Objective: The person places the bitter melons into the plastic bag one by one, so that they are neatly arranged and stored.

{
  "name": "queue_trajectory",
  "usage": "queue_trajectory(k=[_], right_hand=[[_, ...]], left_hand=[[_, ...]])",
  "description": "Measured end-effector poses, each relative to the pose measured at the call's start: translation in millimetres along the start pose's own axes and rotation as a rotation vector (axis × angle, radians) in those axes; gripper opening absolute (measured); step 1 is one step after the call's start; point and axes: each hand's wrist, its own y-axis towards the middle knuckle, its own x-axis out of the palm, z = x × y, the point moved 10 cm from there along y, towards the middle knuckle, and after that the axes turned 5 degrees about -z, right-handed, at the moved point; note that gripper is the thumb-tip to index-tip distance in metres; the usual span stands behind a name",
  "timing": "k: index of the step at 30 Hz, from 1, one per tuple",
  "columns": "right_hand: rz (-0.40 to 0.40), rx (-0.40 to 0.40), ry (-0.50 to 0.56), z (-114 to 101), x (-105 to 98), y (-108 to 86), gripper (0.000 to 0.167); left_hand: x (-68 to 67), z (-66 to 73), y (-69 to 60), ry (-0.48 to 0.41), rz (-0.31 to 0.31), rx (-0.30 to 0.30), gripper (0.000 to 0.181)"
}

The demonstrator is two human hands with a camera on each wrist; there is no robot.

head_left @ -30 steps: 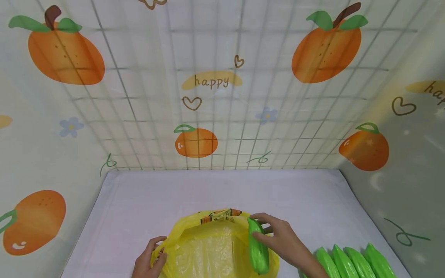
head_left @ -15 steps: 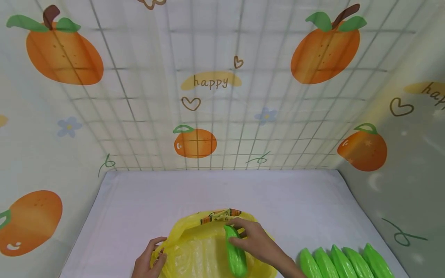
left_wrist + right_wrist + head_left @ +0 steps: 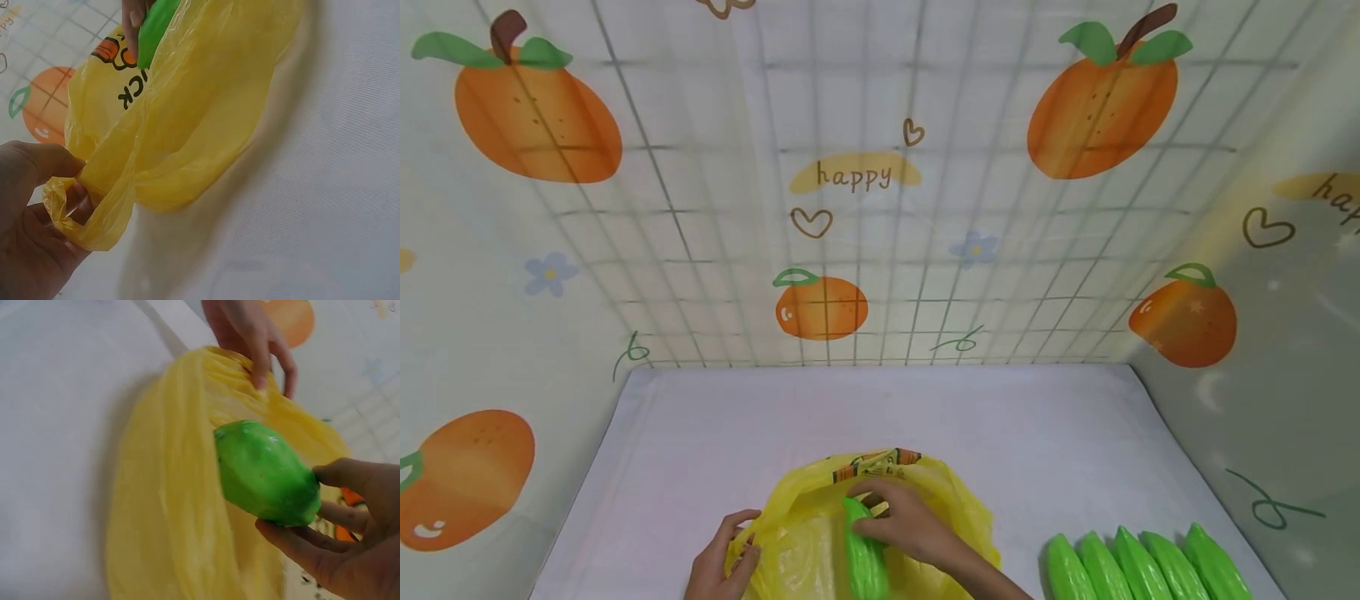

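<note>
A yellow plastic bag point(image 3: 797, 554) lies with its mouth held wide at the front of the table. My left hand point(image 3: 718, 560) pinches the bag's left rim; in the left wrist view, a loop of the bag point(image 3: 94, 231) hangs round its fingers. Between the thumb and fingers of my right hand point(image 3: 902, 521) is a glossy green, cucumber-shaped thing point(image 3: 865, 554). It is over the bag's mouth, and in the right wrist view its far end point(image 3: 265, 472) is partly behind the bag's rim. How deep it reaches cannot be told.
Several similar green cucumber-shaped things point(image 3: 1138, 567) lie side by side at the front right, partly cut off by the frame. The white tabletop point(image 3: 880, 408) is bounded by a back wall sheet point(image 3: 880, 242) and side sheets printed with oranges.
My right hand has carried the green cucumber-shaped thing leftward, from the bag's right rim to the middle of its mouth. My left hand has stayed at the left rim.
</note>
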Motion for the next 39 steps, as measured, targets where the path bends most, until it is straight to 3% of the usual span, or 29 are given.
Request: queue_trajectory(k=[7,20,31,39], right_hand=[[0.017,0.119,0.196,19.1,22.6,15.8,0.039],[0.085,0.154,0.335,24.0,46.0,44.7,0.050],[0.106,0.167,0.282,22.0,54.0,56.6,0.044],[0.123,0.163,0.256,18.2,58.5,63.5,0.035]], left_hand=[[3.8,-1.8,2.1,-0.012,-0.014,-0.005,0.039],[2.9,-2.8,3.0,-0.022,-0.014,0.002,0.038],[3.2,-3.0,2.3,-0.028,-0.025,0.002,0.037],[2.5,-0.3,1.8,-0.022,-0.044,0.035,0.037]])
